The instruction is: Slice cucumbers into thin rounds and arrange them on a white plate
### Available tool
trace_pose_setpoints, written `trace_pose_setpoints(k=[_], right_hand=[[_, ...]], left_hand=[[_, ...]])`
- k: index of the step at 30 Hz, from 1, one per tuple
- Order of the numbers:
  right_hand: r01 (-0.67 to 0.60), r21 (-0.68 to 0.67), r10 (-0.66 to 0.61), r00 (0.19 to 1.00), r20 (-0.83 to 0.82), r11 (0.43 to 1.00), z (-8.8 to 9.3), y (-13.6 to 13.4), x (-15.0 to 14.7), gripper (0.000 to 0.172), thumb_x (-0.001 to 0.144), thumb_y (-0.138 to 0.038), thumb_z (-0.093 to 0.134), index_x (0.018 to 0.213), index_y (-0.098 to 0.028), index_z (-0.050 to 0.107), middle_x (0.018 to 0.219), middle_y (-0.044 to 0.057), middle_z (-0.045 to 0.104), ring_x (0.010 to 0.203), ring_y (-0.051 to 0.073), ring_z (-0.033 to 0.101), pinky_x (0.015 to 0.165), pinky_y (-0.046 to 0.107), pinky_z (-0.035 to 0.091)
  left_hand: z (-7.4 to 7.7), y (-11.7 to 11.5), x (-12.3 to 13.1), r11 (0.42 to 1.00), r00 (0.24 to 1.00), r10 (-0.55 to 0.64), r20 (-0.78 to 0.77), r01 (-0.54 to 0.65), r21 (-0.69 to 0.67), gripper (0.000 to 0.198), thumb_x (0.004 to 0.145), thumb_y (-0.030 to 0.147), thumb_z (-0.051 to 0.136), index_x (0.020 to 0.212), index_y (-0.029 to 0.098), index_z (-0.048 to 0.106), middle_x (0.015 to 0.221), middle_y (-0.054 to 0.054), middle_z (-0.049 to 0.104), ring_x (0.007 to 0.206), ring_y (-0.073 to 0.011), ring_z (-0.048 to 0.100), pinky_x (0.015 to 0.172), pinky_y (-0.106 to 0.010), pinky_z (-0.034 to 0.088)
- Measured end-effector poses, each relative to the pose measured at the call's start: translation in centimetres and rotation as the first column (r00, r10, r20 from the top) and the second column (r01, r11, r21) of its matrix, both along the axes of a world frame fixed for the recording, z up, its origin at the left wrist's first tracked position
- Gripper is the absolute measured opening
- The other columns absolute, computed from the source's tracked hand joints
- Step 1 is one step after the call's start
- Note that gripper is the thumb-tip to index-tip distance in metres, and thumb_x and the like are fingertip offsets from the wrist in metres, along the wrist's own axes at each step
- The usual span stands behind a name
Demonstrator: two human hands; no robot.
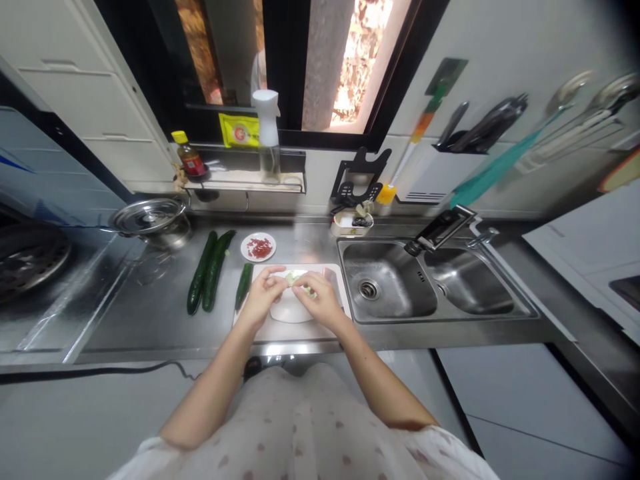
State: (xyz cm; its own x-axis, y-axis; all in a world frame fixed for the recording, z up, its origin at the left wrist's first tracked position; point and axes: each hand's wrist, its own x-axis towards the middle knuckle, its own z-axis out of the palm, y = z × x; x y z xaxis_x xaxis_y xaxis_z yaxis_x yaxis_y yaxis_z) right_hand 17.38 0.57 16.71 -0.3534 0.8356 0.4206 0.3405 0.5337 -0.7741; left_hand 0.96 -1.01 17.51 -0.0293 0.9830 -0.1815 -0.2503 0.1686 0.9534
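Observation:
My left hand and my right hand meet over a white bowl, thumbs and fingers pinched together. Between the fingertips is a small pale green piece, too blurred to name. More pale bits show in the bowl, partly hidden by my right hand. Under the bowl lies a white cutting board. A short cucumber piece rests at the board's left edge. Farther left are two whole cucumbers, side by side. Behind the board, a small white plate holds chopped red bits.
A double steel sink with a black faucet is to the right. A lidded steel pot stands at the back left, near the stove. A wall rack carries a sauce bottle and a spray bottle.

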Motion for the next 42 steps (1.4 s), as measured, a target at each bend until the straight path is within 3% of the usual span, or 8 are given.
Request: trace_pose_setpoints(k=[7, 14, 25, 30, 37, 42], right_hand=[[0.003, -0.093, -0.005, 1.0, -0.017, 0.996, 0.2, 0.1, -0.1, 0.017, 0.087, -0.032, 0.054, 0.077, -0.021, 0.061, 0.078, 0.002, 0.063, 0.078, 0.016, 0.057, 0.066, 0.026, 0.044], [-0.016, -0.222, 0.001, 0.998, -0.068, 0.975, 0.0, 0.4, -0.1, 0.015, 0.084, -0.027, 0.055, 0.072, -0.02, 0.06, 0.073, 0.0, 0.064, 0.074, 0.014, 0.059, 0.066, 0.024, 0.044], [-0.044, -0.396, -0.021, 0.987, -0.159, 0.917, -2.5, 1.3, 0.2, 0.013, 0.079, -0.027, 0.057, 0.07, -0.018, 0.063, 0.069, 0.0, 0.065, 0.067, 0.013, 0.06, 0.065, 0.024, 0.047], [-0.033, -0.505, -0.028, 0.993, -0.113, 0.863, -4.9, 1.7, 0.6, 0.015, 0.079, -0.027, 0.057, 0.071, -0.017, 0.064, 0.063, -0.001, 0.063, 0.056, 0.011, 0.055, 0.054, 0.021, 0.044], [0.129, -0.641, -0.026, 0.985, 0.168, 0.757, -9.6, 2.2, 1.0, 0.01, 0.075, -0.02, 0.06, 0.069, -0.014, 0.065, 0.053, -0.002, 0.06, 0.05, 0.009, 0.052, 0.05, 0.018, 0.039], [0.209, -0.675, 0.01, 0.952, 0.306, 0.708, -11.7, 2.2, 0.8, 0.011, 0.075, -0.019, 0.061, 0.07, -0.012, 0.069, 0.054, 0.0, 0.062, 0.051, 0.009, 0.053, 0.053, 0.018, 0.039]], left_hand=[[-0.1, 0.0, -0.4, 0.998, 0.998, -0.022, -0.057, 0.025, 0.057, 0.053, 0.064, 0.035, 0.077, 0.112, 0.017, 0.062, 0.068, 0.004, 0.057, 0.055, -0.0054, 0.046, 0.051, -0.018, 0.035], [-0.5, 0.3, -0.3, 0.994, 0.996, -0.015, -0.089, 0.025, 0.109, 0.051, 0.065, 0.034, 0.078, 0.111, 0.017, 0.063, 0.073, 0.001, 0.061, 0.061, -0.0076, 0.052, 0.055, -0.019, 0.038], [-2.5, 1.2, 0.0, 0.996, 0.992, -0.016, -0.125, 0.027, 0.084, 0.049, 0.062, 0.032, 0.077, 0.107, 0.015, 0.066, 0.075, 0.001, 0.061, 0.066, -0.0094, 0.055, 0.062, -0.021, 0.043], [-5.1, 2.1, -0.3, 0.996, 0.982, -0.075, -0.176, 0.083, 0.037, 0.047, 0.062, 0.031, 0.076, 0.105, 0.014, 0.065, 0.073, 0.0, 0.064, 0.067, -0.0107, 0.058, 0.065, -0.022, 0.045], [-10.5, 3.4, 0.0, 0.979, 0.937, -0.205, -0.283, 0.191, -0.077, 0.041, 0.061, 0.022, 0.072, 0.1, 0.012, 0.065, 0.063, 0.002, 0.063, 0.058, -0.01, 0.057, 0.061, -0.021, 0.045], [-13.0, 3.5, 0.3, 0.973, 0.889, -0.228, -0.397, 0.195, -0.121, 0.035, 0.063, 0.016, 0.067, 0.098, 0.011, 0.067, 0.063, 0.002, 0.062, 0.059, -0.0097, 0.056, 0.06, -0.021, 0.044]])
